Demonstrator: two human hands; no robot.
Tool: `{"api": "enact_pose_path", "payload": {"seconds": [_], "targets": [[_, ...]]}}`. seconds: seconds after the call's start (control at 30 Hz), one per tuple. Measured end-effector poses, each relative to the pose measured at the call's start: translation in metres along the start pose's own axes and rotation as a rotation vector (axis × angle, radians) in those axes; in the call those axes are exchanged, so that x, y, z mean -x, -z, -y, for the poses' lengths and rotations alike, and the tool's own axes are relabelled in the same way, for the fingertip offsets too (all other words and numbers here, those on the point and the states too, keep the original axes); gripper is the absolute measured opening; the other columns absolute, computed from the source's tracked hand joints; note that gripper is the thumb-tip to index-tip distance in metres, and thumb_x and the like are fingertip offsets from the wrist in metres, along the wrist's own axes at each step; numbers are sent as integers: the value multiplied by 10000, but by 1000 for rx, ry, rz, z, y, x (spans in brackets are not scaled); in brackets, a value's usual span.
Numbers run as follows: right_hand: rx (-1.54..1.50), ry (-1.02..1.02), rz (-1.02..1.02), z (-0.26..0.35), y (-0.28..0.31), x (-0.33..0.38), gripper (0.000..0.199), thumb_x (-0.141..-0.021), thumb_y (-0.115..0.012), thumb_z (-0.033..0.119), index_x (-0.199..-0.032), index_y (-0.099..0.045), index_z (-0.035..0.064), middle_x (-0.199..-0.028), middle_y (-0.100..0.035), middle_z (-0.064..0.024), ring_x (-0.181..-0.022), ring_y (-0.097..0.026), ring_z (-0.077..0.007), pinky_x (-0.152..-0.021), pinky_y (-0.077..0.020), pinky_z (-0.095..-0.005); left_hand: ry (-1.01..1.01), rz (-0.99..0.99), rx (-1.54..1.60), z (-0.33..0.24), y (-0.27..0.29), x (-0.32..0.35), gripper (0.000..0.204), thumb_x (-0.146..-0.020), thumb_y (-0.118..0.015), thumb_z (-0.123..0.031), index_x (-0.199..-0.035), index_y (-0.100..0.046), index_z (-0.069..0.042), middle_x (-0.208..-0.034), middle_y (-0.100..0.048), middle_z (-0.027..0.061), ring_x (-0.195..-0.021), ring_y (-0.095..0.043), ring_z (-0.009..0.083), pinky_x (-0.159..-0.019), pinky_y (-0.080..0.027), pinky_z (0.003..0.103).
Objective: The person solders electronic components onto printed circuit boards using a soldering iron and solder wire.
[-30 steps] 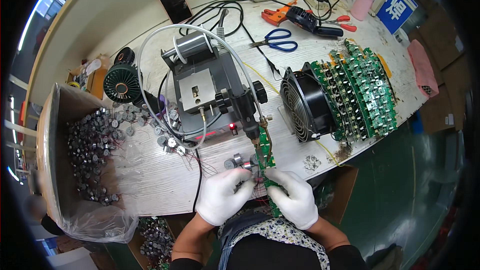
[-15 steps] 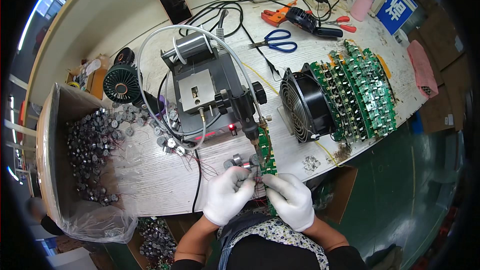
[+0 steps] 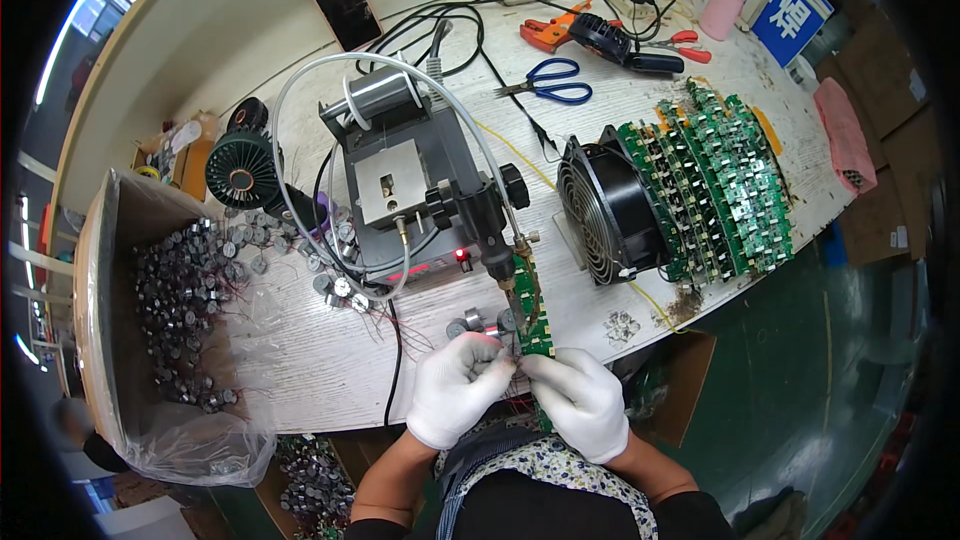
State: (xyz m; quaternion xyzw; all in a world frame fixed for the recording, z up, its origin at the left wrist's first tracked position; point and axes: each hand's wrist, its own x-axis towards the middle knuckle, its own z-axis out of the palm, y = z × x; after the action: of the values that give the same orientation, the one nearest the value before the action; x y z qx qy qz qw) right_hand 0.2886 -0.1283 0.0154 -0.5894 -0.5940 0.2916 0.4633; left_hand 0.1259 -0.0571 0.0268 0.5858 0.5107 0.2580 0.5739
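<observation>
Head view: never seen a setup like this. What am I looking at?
It's a wide fisheye picture from a camera on a worker's head, looking down, so straight edges bend.

The left hand and right hand, in white gloves, are the worker's own. Their fingertips come close together by a green board; what they hold is too small to make out.

The grey machine looks like a soldering unit: a spool on top, a black head pointing down at the board.

Also on the table: a box of round metal parts, a black fan, stacked boards and scissors.
</observation>
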Motion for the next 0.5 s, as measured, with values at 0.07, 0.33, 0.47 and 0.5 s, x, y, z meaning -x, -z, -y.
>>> {"api": "enact_pose_path", "payload": {"seconds": [0.07, 0.33, 0.47, 0.5], "targets": [[-2, -10, 0, 3, 1, 1, 305, -776, -665, -43, -1072, -685, 28, -923, -645, -144, -775, -663, -281, -679, -525, -330, 1, -13, 38, 6, -1, 1, 151, -863, -685, -89, -938, -621, 25, -736, -618, -12, -641, -518, 18, -585, -454, 200], [-154, -128, -5, 7, 4, 6, 253, -769, -708, -9, -1017, -663, 11, -930, -664, -140, -789, -674, -260, -695, -537, -319, -30, -62, 254, 9, -14, -2, 170, -886, -657, -83, -1008, -588, 14, -780, -606, 6, -690, -541, 45, -614, -455, 207], [-147, -85, -9, 4, 3, 6, 266, -768, -711, -9, -1028, -658, 13, -929, -666, -137, -783, -675, -250, -686, -537, -312, 131, -23, 408, 8, -17, 2, 133, -908, -617, -79, -984, -560, 15, -757, -585, 18, -631, -534, 68, -571, -443, 226], [-152, -91, -10, 4, 3, 6, 265, -768, -713, -9, -1027, -659, 13, -927, -666, -137, -780, -676, -247, -682, -537, -310, 141, -14, 452, 8, -18, 2, 120, -913, -607, -77, -968, -554, 16, -751, -581, 21, -609, -528, 73, -554, -436, 232]]}}
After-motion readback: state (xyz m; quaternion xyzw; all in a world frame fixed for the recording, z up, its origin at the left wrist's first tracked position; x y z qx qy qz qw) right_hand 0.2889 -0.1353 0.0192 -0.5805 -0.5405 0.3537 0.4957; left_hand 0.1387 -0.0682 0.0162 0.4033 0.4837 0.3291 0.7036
